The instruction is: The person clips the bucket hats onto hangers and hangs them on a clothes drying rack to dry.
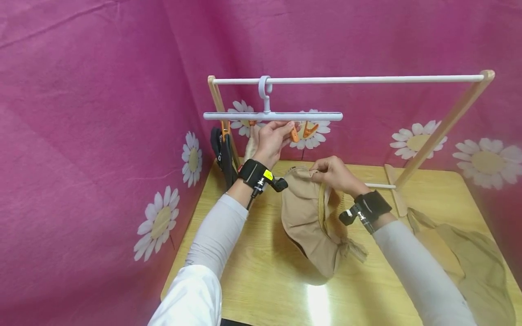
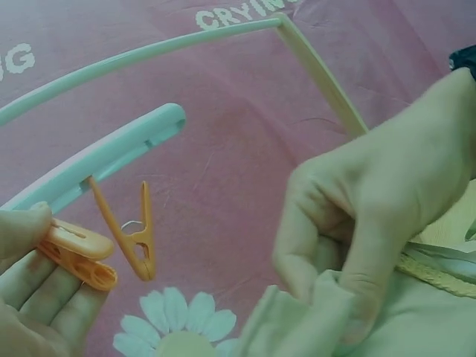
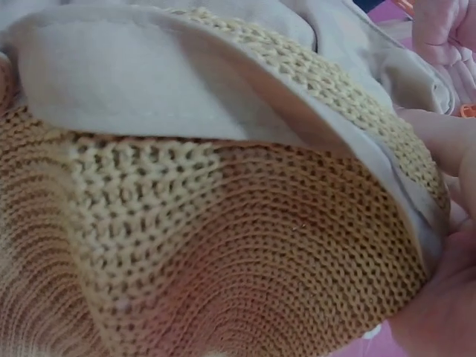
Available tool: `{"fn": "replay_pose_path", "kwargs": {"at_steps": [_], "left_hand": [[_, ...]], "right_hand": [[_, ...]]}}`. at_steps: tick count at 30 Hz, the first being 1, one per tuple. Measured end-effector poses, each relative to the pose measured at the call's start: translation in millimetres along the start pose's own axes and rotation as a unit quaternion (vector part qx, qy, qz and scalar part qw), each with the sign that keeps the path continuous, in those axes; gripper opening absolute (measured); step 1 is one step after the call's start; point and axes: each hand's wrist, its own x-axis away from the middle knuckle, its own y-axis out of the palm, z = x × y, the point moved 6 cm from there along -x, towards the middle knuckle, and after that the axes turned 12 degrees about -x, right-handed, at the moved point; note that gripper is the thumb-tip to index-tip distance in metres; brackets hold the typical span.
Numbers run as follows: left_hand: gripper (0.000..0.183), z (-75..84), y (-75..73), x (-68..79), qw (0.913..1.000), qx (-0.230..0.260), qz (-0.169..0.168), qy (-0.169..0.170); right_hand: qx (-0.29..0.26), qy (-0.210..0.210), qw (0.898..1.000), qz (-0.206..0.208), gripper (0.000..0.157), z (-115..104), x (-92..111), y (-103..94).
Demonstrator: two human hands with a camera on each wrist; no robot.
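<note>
In the head view my left hand (image 1: 270, 144) is raised just below the grey hanger (image 1: 240, 116). Thumb and fingers pinch an orange clothespin (image 2: 83, 260) in the left wrist view. Beside it, another orange clothespin (image 2: 140, 249) dangles from the hanger's underside. My right hand (image 1: 336, 174) grips the fabric brim edge of a beige sun hat (image 1: 303, 210), holding it up over the table. The hat's opening faces right, with a knotted tie (image 1: 352, 249) at its lower end. Filling the right wrist view is the hat's woven straw crown (image 3: 245, 245), seen from inside.
The hanger hooks over the white rail (image 1: 367, 79) of a wooden-legged rack. At its left end, an orange clothespin (image 1: 225, 130) holds a black strapped item (image 1: 222, 156). An olive fabric item (image 1: 477, 258) lies on the wooden table (image 1: 261, 280) at right. Pink cloth walls (image 1: 102, 113) surround the table.
</note>
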Motion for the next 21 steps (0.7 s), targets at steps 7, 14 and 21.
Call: {"fn": "replay_pose_path", "kwargs": {"at_steps": [7, 14, 21], "left_hand": [[0.013, 2.2, -1.7, 0.0, 0.9996, -0.019, -0.019, 0.000], [0.019, 3.0, -3.8, 0.4, 0.9987, -0.035, -0.037, -0.008], [0.020, 4.9, -4.6, 0.9, 0.9985, -0.032, -0.044, -0.001]], "right_hand": [[-0.001, 0.003, 1.000, -0.004, 0.006, -8, -17, 2.9], [0.001, 0.009, 0.999, -0.033, 0.007, -19, -30, 12.1], [0.009, -0.018, 0.998, -0.060, 0.005, -40, -48, 19.7]]}}
